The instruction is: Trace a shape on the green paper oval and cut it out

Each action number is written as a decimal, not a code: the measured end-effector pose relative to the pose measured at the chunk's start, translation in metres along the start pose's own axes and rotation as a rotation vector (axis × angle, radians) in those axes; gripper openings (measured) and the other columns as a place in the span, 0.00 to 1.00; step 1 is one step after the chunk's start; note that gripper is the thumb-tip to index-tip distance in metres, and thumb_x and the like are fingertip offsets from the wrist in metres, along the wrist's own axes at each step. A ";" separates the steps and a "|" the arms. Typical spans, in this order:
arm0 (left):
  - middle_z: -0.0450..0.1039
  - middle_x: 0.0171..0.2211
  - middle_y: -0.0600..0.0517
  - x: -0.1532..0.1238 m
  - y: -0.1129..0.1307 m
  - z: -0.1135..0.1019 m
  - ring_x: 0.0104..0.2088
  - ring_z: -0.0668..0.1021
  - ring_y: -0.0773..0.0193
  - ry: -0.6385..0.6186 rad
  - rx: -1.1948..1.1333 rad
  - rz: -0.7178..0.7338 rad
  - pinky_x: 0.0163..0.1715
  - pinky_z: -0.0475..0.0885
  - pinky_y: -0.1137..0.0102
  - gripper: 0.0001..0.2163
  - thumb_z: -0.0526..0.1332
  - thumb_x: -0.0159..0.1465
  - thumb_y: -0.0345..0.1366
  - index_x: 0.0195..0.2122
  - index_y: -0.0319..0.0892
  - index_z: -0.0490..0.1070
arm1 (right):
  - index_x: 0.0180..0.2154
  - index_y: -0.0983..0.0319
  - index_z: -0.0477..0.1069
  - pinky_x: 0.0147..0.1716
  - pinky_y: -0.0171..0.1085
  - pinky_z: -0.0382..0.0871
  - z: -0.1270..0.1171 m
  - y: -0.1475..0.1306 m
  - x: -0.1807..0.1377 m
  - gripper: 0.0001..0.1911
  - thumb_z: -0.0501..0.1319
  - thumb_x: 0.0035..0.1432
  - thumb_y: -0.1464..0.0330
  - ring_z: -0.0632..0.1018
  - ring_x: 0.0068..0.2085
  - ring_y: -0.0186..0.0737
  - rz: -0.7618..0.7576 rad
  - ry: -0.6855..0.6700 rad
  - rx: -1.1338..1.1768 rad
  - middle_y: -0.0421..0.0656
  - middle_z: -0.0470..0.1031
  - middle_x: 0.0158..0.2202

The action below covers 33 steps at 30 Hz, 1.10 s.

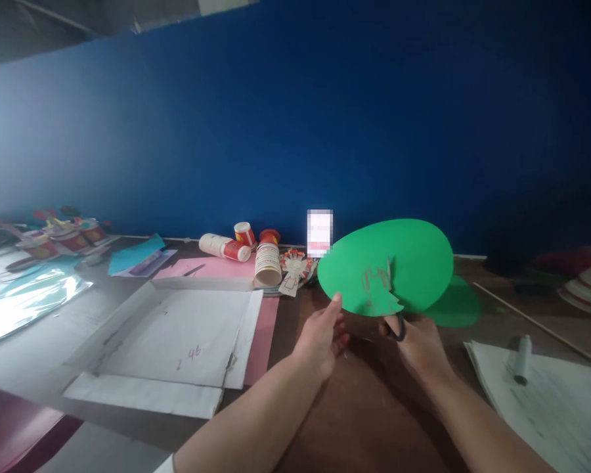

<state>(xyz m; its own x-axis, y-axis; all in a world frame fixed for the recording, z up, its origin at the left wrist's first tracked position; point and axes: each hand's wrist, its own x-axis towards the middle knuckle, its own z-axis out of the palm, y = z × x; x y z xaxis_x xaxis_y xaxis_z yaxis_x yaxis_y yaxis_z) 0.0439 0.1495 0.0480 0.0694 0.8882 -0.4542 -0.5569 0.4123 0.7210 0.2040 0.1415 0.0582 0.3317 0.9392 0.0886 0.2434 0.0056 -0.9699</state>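
A green oval paper (pixel 414 263) is tilted up in front of me above the brown table, with brown pen marks and a jagged cut at its lower middle. My left hand (pixel 320 338) is closed at its lower left edge, the thumb over the paper and the fingers curled below. In my right hand (pixel 418 341) are scissors with black handles (pixel 400 327). Their blades reach up into the cut, partly hidden by the paper.
On the left lies a shallow white box lid (pixel 152 335) over pink paper (pixel 266 328). Paper cups (pixel 268 263) and a paper cutout (pixel 295 269) stand behind it. At right are a thin stick (pixel 536 322), white sheets (pixel 561 407) and a small grey tube (pixel 523 360). A blue partition (pixel 295 118) rises behind.
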 end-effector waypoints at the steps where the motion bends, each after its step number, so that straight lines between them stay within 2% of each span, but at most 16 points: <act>1: 0.73 0.31 0.50 -0.002 0.000 0.005 0.29 0.77 0.67 0.005 -0.082 -0.109 0.29 0.73 0.73 0.17 0.69 0.61 0.49 0.36 0.40 0.71 | 0.10 0.59 0.69 0.23 0.37 0.62 0.001 0.000 0.000 0.24 0.69 0.43 0.51 0.69 0.21 0.37 -0.003 -0.005 0.007 0.42 0.69 0.14; 4: 0.69 0.23 0.54 -0.001 0.000 0.018 0.22 0.73 0.71 -0.091 -0.299 -0.174 0.24 0.72 0.76 0.14 0.66 0.66 0.45 0.31 0.39 0.70 | 0.12 0.59 0.69 0.23 0.37 0.63 0.005 0.000 0.000 0.23 0.69 0.41 0.49 0.69 0.22 0.37 -0.008 -0.024 0.020 0.41 0.71 0.16; 7: 0.76 0.28 0.52 0.008 -0.001 0.018 0.22 0.75 0.71 -0.102 -0.414 -0.089 0.22 0.71 0.77 0.10 0.69 0.63 0.40 0.38 0.39 0.74 | 0.12 0.59 0.69 0.23 0.37 0.63 0.008 0.000 -0.003 0.23 0.69 0.41 0.49 0.70 0.23 0.38 0.015 -0.056 0.006 0.43 0.72 0.16; 9: 0.81 0.35 0.48 0.014 -0.003 0.013 0.27 0.80 0.66 -0.124 -0.422 -0.025 0.25 0.76 0.75 0.11 0.69 0.63 0.39 0.42 0.38 0.75 | 0.11 0.59 0.69 0.22 0.37 0.62 0.011 0.000 -0.006 0.23 0.69 0.41 0.49 0.70 0.22 0.39 0.035 -0.088 -0.009 0.44 0.72 0.15; 12: 0.82 0.43 0.42 0.018 -0.004 0.005 0.37 0.84 0.57 -0.163 -0.405 0.022 0.37 0.81 0.67 0.16 0.68 0.63 0.41 0.48 0.36 0.76 | 0.10 0.59 0.69 0.21 0.37 0.60 0.014 0.002 -0.009 0.24 0.68 0.40 0.49 0.69 0.21 0.37 0.052 -0.136 -0.025 0.43 0.70 0.14; 16: 0.81 0.46 0.40 0.019 -0.005 0.003 0.43 0.84 0.50 -0.088 -0.367 0.048 0.44 0.81 0.60 0.21 0.71 0.59 0.40 0.51 0.36 0.76 | 0.11 0.60 0.70 0.21 0.37 0.59 0.014 0.007 -0.008 0.23 0.68 0.39 0.49 0.68 0.20 0.37 0.060 -0.173 -0.037 0.43 0.70 0.14; 19: 0.80 0.49 0.40 0.020 -0.005 0.003 0.49 0.82 0.48 -0.064 -0.353 0.104 0.50 0.79 0.59 0.23 0.74 0.55 0.36 0.51 0.36 0.76 | 0.10 0.60 0.70 0.21 0.38 0.58 0.013 0.010 -0.006 0.25 0.69 0.37 0.48 0.68 0.21 0.38 0.060 -0.187 -0.043 0.44 0.69 0.14; 24: 0.79 0.52 0.41 0.024 -0.005 -0.002 0.56 0.79 0.47 -0.073 -0.309 0.185 0.58 0.74 0.58 0.25 0.76 0.51 0.35 0.50 0.38 0.77 | 0.12 0.60 0.70 0.21 0.38 0.59 0.013 0.006 -0.007 0.24 0.69 0.39 0.48 0.68 0.21 0.38 0.063 -0.203 -0.033 0.44 0.70 0.14; 28: 0.79 0.53 0.42 0.025 -0.005 -0.004 0.58 0.77 0.47 -0.070 -0.289 0.227 0.60 0.72 0.58 0.26 0.77 0.50 0.36 0.50 0.39 0.77 | 0.16 0.59 0.71 0.22 0.37 0.60 0.013 0.001 -0.009 0.21 0.70 0.39 0.49 0.68 0.21 0.37 0.065 -0.222 -0.004 0.42 0.71 0.16; 33: 0.78 0.54 0.41 0.026 -0.002 -0.006 0.58 0.77 0.47 -0.050 -0.217 0.306 0.61 0.70 0.57 0.27 0.78 0.47 0.37 0.49 0.39 0.78 | 0.14 0.59 0.68 0.22 0.37 0.59 0.010 0.003 -0.008 0.22 0.68 0.41 0.49 0.67 0.21 0.37 0.075 -0.256 0.004 0.41 0.69 0.15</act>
<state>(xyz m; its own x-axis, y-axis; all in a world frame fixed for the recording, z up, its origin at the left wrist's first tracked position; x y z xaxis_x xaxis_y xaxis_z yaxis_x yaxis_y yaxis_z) 0.0419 0.1704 0.0316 -0.0898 0.9746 -0.2050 -0.7204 0.0786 0.6891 0.1929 0.1379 0.0518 0.1067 0.9934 -0.0429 0.2230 -0.0660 -0.9726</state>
